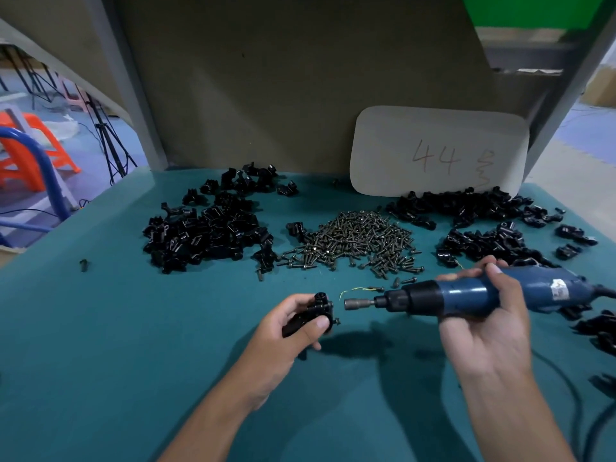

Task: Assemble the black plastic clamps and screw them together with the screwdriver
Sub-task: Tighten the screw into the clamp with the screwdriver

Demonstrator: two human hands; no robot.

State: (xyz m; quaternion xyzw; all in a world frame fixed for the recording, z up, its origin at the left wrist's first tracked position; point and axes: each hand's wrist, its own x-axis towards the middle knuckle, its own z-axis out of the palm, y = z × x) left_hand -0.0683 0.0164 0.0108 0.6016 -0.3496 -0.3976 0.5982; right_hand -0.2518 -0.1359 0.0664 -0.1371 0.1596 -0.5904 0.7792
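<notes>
Head view looks down on a teal bench [133, 328] where the left hand [293, 328] grips a black clamp [311, 315], fingers and thumb curled round it; a screw [336, 321] sticks out of the clamp's side, toward the tool. Just beside it the right hand [480, 315] is wrapped round the blue electric screwdriver [466, 296], held level with its socket tip [354, 304] aimed at the clamp — near the screw head but not yet on it, a small gap showing between them.

Judging by this, one clamp is put together and its screw started; driving it home is the step in hand. Much is left: beyond the left hand lies a heap of loose black clamp halves [210, 228]; between the two hands and further back, a mound of screws [353, 241]; beyond the right hand, more black pieces [480, 225] — whether those are finished clamps or the other half I cannot tell. A few more lie past the right wrist at the bench edge [596, 331]. A card marked 44 [436, 155] leans at the back.
</notes>
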